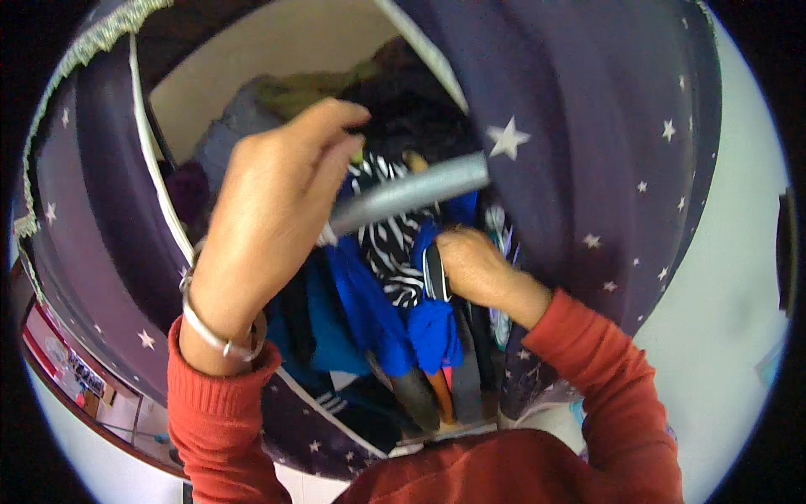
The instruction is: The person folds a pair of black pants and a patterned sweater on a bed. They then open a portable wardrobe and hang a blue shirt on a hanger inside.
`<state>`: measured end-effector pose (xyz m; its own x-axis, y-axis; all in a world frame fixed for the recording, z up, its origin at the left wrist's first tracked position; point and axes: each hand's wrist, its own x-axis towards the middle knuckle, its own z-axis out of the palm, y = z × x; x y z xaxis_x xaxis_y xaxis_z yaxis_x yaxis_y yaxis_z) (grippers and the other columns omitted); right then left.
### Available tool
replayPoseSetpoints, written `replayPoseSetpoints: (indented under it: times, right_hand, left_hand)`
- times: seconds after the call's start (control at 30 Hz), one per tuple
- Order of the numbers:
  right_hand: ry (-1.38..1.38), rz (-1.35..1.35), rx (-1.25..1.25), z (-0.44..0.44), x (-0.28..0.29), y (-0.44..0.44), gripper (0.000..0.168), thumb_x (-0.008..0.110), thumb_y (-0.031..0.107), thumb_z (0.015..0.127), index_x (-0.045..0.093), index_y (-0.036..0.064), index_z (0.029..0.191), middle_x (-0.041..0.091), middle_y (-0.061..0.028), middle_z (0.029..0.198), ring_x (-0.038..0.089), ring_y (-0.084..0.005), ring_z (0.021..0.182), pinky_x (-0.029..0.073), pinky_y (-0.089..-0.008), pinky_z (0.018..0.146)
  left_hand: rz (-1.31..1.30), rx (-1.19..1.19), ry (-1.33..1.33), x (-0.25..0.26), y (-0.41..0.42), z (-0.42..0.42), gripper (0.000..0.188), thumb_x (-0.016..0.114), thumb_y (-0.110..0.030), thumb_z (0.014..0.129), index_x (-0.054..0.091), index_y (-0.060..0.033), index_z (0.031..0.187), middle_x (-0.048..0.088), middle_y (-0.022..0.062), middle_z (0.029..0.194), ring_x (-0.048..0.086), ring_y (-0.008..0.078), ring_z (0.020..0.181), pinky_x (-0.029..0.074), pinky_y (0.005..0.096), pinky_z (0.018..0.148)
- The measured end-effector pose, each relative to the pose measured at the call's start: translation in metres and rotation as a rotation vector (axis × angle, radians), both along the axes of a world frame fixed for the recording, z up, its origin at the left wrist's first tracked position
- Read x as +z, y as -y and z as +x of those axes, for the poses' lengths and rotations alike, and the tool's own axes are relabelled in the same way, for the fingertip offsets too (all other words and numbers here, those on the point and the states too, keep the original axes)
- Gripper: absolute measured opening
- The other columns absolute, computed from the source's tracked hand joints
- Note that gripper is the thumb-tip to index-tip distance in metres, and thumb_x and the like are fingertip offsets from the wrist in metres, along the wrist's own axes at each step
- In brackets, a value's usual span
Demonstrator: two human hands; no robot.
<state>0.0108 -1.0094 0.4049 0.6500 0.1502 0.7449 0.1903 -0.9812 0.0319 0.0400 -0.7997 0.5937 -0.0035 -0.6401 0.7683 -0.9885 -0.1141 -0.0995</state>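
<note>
My left hand (pixel 283 183) is raised at the left end of a grey metal rod (pixel 415 189), with its thumb and fingertips close together; whether it holds anything is hidden. Lower and to the right, my right hand (pixel 469 264) grips a bright blue cloth (pixel 434 334) with a black-and-white striped band (pixel 436 274). Behind the rod hangs a black-and-white patterned garment (pixel 390 252). More blue cloth (pixel 371 315) and a dark teal garment (pixel 334 334) hang to its left.
A dark purple curtain with white stars (pixel 567 157) flanks the opening on both sides. Dark and grey clothes (pixel 233 126) are heaped behind the rod. At the lower left stands a framed mirror or shelf (pixel 94 390); I cannot tell which. A pale wall (pixel 724 252) lies at the right.
</note>
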Motion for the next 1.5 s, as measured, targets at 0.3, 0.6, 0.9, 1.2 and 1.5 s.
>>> replayPoseSetpoints:
  times: [0.3, 0.6, 0.9, 1.2, 1.5]
  right_hand:
    - [0.009, -0.247, 0.212, -0.020, -0.013, -0.026, 0.010, 0.056, 0.013, 0.072, 0.062, 0.009, 0.067, 0.057, -0.0082, 0.078, 0.057, -0.0243, 0.081, 0.044, -0.0368, 0.078]
    - [-0.184, 0.205, 0.214, -0.036, 0.017, -0.014, 0.008, 0.054, 0.003, 0.074, 0.061, 0.002, 0.077, 0.060, -0.0122, 0.075, 0.059, -0.0274, 0.075, 0.047, -0.0362, 0.069]
    - [0.596, 0.297, 0.247, 0.015, 0.048, -0.036, 0.033, 0.068, 0.027, 0.082, 0.065, 0.006, 0.107, 0.065, -0.0136, 0.106, 0.062, -0.0302, 0.099, 0.048, -0.0378, 0.085]
    - [0.152, 0.545, 0.502, 0.043, 0.055, -0.028, 0.022, 0.061, 0.024, 0.088, 0.067, 0.003, 0.090, 0.065, -0.0106, 0.074, 0.064, -0.0216, 0.070, 0.050, -0.0328, 0.068]
    - [0.321, 0.358, 0.085, 0.046, 0.069, -0.045, 0.035, 0.060, 0.024, 0.085, 0.059, 0.006, 0.115, 0.064, -0.0175, 0.107, 0.060, -0.0343, 0.103, 0.049, -0.0431, 0.087]
  left_hand:
    - [-0.199, -0.034, 0.256, -0.135, 0.008, 0.000, 0.041, 0.066, 0.000, 0.069, 0.060, -0.0001, 0.110, 0.056, 0.0226, 0.117, 0.053, 0.0377, 0.109, 0.042, 0.0440, 0.093]
    - [-0.563, 0.085, -0.365, -0.168, 0.042, 0.071, 0.038, 0.063, -0.009, 0.085, 0.051, 0.0015, 0.119, 0.059, 0.0196, 0.109, 0.058, 0.0279, 0.097, 0.044, 0.0341, 0.088]
    - [-0.212, -0.156, -0.327, -0.164, 0.044, 0.053, 0.025, 0.061, -0.005, 0.085, 0.056, -0.0005, 0.109, 0.065, 0.0186, 0.090, 0.066, 0.0296, 0.080, 0.050, 0.0344, 0.070]
    - [-0.128, 0.022, -0.459, -0.180, 0.021, 0.051, 0.018, 0.062, -0.006, 0.088, 0.062, -0.0036, 0.105, 0.066, 0.0084, 0.086, 0.056, 0.0099, 0.072, 0.046, 0.0249, 0.068]
    - [-0.460, 0.349, -0.670, -0.173, -0.003, 0.072, 0.047, 0.059, -0.007, 0.088, 0.047, 0.0008, 0.133, 0.054, 0.0030, 0.078, 0.042, 0.0061, 0.062, 0.037, 0.0205, 0.056]
